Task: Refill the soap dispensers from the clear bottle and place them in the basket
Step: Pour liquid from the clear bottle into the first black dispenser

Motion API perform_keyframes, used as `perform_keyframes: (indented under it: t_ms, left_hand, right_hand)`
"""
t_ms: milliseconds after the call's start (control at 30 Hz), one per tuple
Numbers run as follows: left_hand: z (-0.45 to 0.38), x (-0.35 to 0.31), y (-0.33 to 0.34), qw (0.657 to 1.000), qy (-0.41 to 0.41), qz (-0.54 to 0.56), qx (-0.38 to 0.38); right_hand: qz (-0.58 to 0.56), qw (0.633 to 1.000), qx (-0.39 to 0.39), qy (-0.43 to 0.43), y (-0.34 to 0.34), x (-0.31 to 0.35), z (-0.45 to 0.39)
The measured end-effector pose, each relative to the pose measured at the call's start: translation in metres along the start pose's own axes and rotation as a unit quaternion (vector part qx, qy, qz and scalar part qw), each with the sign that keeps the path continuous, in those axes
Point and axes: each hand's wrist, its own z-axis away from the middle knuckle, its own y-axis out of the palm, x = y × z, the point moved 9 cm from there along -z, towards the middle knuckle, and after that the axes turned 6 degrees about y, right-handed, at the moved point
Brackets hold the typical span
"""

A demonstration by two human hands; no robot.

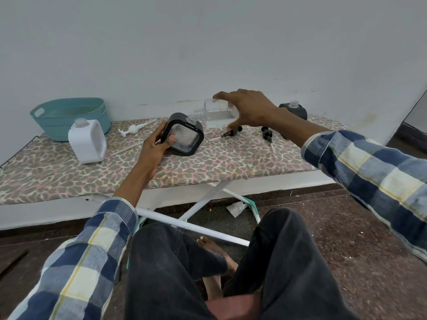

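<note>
My left hand [153, 147] grips a black square soap dispenser [183, 137] and tilts it on the patterned board, its open neck up. My right hand [248, 108] holds the clear bottle [216, 113] on its side, with the mouth right at the dispenser's neck. A little clear liquid lies in the bottle. A white dispenser [87, 142] without its pump stands at the left. A dark grey dispenser [294, 110] sits behind my right wrist. The teal basket [69, 116] stands at the back left with nothing visible inside.
A white pump [131, 130] lies beside the basket. Two black pumps [233, 132] [266, 133] lie under my right hand. The leopard-print ironing board [208, 167] stands low against a white wall; its white legs and my knees are below.
</note>
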Motion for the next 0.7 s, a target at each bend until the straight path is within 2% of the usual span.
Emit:
perform_keyframes:
  t_ms: [700]
  left_hand:
    - [0.0024,-0.0025,0.0007,1.0,0.005,0.002,0.004]
  right_hand:
    - [0.013,1.0,0.008,0.001,-0.0038,0.002,-0.0015]
